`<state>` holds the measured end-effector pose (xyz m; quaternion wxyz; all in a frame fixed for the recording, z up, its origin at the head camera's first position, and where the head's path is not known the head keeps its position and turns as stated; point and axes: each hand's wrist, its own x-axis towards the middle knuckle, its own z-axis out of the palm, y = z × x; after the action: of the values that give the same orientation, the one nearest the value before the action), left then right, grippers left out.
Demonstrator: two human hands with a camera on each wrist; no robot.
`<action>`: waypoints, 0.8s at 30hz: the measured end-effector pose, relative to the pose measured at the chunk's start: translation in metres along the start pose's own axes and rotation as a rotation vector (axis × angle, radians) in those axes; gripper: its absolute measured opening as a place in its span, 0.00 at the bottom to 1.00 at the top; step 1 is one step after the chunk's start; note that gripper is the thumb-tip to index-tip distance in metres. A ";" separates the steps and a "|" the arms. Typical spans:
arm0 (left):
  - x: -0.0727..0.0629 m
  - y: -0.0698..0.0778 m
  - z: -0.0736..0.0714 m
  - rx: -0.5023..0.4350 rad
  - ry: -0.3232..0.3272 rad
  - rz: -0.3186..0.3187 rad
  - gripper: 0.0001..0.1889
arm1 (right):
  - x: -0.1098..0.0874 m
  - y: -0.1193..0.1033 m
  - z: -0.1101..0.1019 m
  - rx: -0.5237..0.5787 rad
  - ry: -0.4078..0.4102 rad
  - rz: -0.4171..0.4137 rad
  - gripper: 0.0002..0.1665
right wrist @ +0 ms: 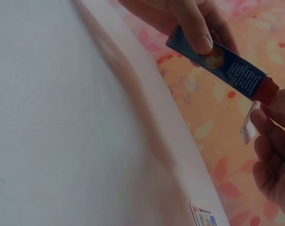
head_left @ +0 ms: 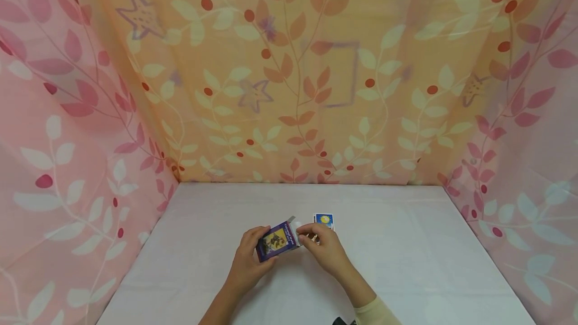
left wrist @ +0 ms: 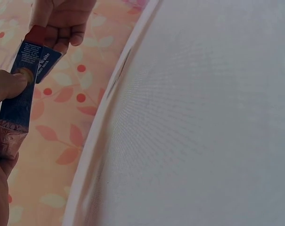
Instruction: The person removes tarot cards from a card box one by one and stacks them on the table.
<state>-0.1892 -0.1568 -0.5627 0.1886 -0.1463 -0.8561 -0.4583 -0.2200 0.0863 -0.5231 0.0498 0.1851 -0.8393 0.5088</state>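
Note:
My left hand (head_left: 247, 257) grips a dark blue tarot card box (head_left: 276, 240) with a yellow picture on its front. The thumb presses the narrow side of the box (right wrist: 227, 66), as the right wrist view shows. The box's flaps stand open at the end facing my right hand (head_left: 328, 254). Thumb and forefinger of that hand pinch at this end, by the red side flap (right wrist: 267, 92). Past the right hand lies a small stack of cards (head_left: 324, 219), the top one blue with a yellow sun; the hand partly covers it.
The white tabletop (head_left: 397, 265) spreads around both hands. Leaf-patterned cloth (head_left: 289, 129) rises along its back edge, and pink cloth walls (head_left: 81, 164) stand on either side. A small black object (head_left: 338, 321) shows at the bottom edge by the right sleeve.

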 end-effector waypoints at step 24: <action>0.000 -0.001 0.000 0.011 -0.017 0.018 0.44 | 0.001 0.000 0.009 -0.014 0.050 0.038 0.08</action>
<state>-0.1899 -0.1569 -0.5631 0.1863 -0.1568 -0.8587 -0.4508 -0.2203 0.0784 -0.5272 0.0622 0.1560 -0.8446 0.5083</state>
